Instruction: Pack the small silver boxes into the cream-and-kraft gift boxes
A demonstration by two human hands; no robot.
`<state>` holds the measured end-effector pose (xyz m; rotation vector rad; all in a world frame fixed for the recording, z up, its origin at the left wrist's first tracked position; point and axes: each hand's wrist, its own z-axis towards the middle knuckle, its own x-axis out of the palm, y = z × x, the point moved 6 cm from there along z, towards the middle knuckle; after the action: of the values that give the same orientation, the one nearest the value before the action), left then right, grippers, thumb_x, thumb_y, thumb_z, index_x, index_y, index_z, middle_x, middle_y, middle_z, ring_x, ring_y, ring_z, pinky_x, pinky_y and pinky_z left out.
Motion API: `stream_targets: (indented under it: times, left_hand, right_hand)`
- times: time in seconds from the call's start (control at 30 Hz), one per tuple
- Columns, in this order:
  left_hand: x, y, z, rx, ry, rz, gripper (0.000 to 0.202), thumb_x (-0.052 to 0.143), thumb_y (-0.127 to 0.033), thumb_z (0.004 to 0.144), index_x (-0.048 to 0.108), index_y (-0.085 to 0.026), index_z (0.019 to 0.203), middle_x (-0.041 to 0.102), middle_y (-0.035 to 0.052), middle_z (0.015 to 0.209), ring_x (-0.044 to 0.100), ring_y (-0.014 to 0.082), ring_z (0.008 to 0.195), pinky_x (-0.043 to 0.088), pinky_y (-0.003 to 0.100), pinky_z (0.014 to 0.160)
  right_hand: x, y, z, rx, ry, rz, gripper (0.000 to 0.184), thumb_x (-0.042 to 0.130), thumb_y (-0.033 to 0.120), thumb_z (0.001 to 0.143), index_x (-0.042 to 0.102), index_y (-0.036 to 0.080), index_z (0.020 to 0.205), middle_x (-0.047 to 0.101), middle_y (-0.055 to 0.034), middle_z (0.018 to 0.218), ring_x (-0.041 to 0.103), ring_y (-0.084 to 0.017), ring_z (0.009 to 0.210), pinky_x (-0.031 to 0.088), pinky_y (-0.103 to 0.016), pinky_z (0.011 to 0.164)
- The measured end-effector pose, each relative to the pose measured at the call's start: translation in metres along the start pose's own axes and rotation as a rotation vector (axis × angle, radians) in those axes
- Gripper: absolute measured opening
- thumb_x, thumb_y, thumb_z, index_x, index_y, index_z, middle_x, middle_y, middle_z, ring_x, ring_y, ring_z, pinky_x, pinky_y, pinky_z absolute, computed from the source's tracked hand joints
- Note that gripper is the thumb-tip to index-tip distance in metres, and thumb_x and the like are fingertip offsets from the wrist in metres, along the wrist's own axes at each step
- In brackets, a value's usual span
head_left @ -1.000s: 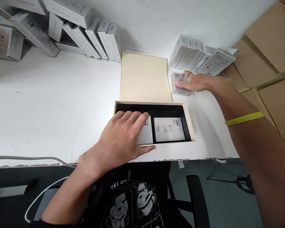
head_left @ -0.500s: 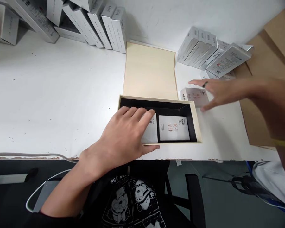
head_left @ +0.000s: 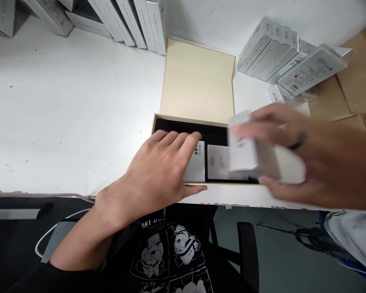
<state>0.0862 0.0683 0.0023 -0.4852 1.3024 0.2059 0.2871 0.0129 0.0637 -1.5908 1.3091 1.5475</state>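
The cream gift box (head_left: 189,119) with a black inside lies on the table, its lid (head_left: 199,77) folded back. Two small white tea boxes sit in it: a left one (head_left: 197,162) partly under my hand, and a right one (head_left: 218,162) with red print. My left hand (head_left: 158,167) lies across the left end of the gift box, fingers over the left tea box and thumb along the front wall. Blurred by motion, my right hand (head_left: 280,142) grips another small white tea box (head_left: 245,144) above the right end, hiding part of the tea box below.
Several flat silver-white boxes (head_left: 271,51) stand at the back right, one leaning outward. More such boxes (head_left: 134,24) line the back left. Brown cardboard (head_left: 358,77) is at the right. A cable (head_left: 76,195) runs along the table's front edge (head_left: 110,191).
My right hand has picked up the small tea box from the table right of the gift box and carried it left over the gift box. My left hand stays in place.
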Motion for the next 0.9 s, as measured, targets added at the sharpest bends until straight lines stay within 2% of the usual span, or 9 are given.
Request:
stream_targets:
  times: [0.03, 0.1, 0.17, 0.23, 0.37, 0.53, 0.73, 0.83, 0.9]
  left_hand:
    - [0.0, 0.001, 0.0, -0.018, -0.007, -0.009, 0.105, 0.085, -0.064, 0.073, 0.043, 0.0, 0.146, 0.073, 0.021, 0.12, 0.072, 0.0368, 0.103, 0.052, 0.048, 0.093]
    - [0.0, 0.002, 0.0, -0.051, -0.022, -0.029, 0.114, 0.087, -0.06, 0.071, 0.032, 0.0, 0.151, 0.073, 0.0212, 0.122, 0.072, 0.035, 0.102, 0.052, 0.046, 0.093]
    - [0.0, 0.002, 0.0, -0.059, -0.027, -0.037, 0.115, 0.088, -0.057, 0.071, 0.028, -0.002, 0.153, 0.072, 0.0199, 0.124, 0.072, 0.0336, 0.103, 0.052, 0.044, 0.094]
    - [0.001, 0.0, 0.0, -0.043, -0.024, -0.023, 0.115, 0.088, -0.058, 0.07, 0.03, -0.002, 0.152, 0.072, 0.0198, 0.124, 0.072, 0.034, 0.103, 0.051, 0.044, 0.094]
    - [0.003, 0.001, 0.001, -0.033, 0.034, 0.012, 0.11, 0.088, -0.061, 0.069, 0.039, -0.008, 0.151, 0.072, 0.0172, 0.125, 0.071, 0.0355, 0.105, 0.05, 0.045, 0.095]
    - [0.005, 0.002, 0.005, -0.046, 0.143, 0.025, 0.109, 0.084, -0.064, 0.072, 0.038, -0.014, 0.157, 0.071, 0.014, 0.12, 0.069, 0.0358, 0.107, 0.048, 0.047, 0.098]
    - [0.004, -0.003, 0.007, -0.046, 0.28, 0.034, 0.1, 0.085, -0.058, 0.076, 0.041, -0.017, 0.156, 0.069, 0.0139, 0.123, 0.067, 0.0365, 0.109, 0.05, 0.049, 0.098]
    - [-0.005, -0.008, -0.003, -0.009, 0.211, 0.044, 0.103, 0.085, -0.051, 0.081, 0.031, -0.014, 0.161, 0.061, 0.0182, 0.142, 0.059, 0.0403, 0.127, 0.047, 0.055, 0.107]
    - [-0.015, -0.011, -0.015, 0.035, 0.097, 0.029, 0.098, 0.083, -0.046, 0.085, 0.029, -0.013, 0.16, 0.05, 0.0193, 0.157, 0.047, 0.0412, 0.143, 0.043, 0.055, 0.115]
  right_hand:
    - [0.013, 0.019, 0.005, -0.061, 0.045, -0.005, 0.058, 0.059, 0.046, 0.09, 0.048, 0.035, 0.146, 0.059, -0.0092, 0.127, 0.06, -0.027, 0.097, 0.052, -0.046, 0.082]
    - [0.035, 0.04, 0.014, -0.114, 0.093, -0.04, 0.045, 0.053, 0.046, 0.096, 0.055, 0.029, 0.138, 0.059, -0.0125, 0.124, 0.06, -0.028, 0.095, 0.05, -0.046, 0.08]
    - [0.049, 0.043, 0.02, -0.09, 0.08, -0.079, 0.05, 0.05, 0.059, 0.099, 0.059, 0.026, 0.135, 0.059, -0.0144, 0.122, 0.06, -0.028, 0.091, 0.048, -0.044, 0.077]
    - [0.056, 0.041, 0.022, -0.097, 0.066, -0.136, 0.061, 0.058, 0.067, 0.092, 0.06, 0.025, 0.137, 0.06, -0.0156, 0.12, 0.06, -0.028, 0.086, 0.046, -0.041, 0.073]
    - [0.06, 0.037, 0.028, -0.128, 0.094, -0.298, 0.062, 0.076, 0.051, 0.08, 0.064, 0.027, 0.135, 0.061, -0.0132, 0.103, 0.055, -0.025, 0.074, 0.037, -0.034, 0.062]
    - [0.061, 0.035, 0.04, -0.114, 0.152, -0.288, 0.056, 0.071, 0.046, 0.081, 0.067, 0.026, 0.133, 0.06, -0.0129, 0.095, 0.055, -0.023, 0.07, 0.03, -0.03, 0.056]
    - [0.061, 0.045, 0.034, -0.115, 0.147, -0.26, 0.05, 0.074, 0.046, 0.082, 0.072, 0.021, 0.125, 0.062, -0.0125, 0.094, 0.061, -0.026, 0.074, 0.043, -0.034, 0.056]
    - [0.044, 0.031, 0.021, -0.149, 0.126, -0.169, 0.07, 0.071, 0.066, 0.083, 0.065, 0.026, 0.139, 0.067, -0.0165, 0.118, 0.067, -0.034, 0.096, 0.057, -0.045, 0.07]
    - [0.021, 0.001, 0.026, -0.144, 0.064, -0.118, 0.082, 0.066, 0.075, 0.081, 0.052, 0.037, 0.152, 0.064, -0.0127, 0.136, 0.066, -0.039, 0.112, 0.06, -0.053, 0.079]
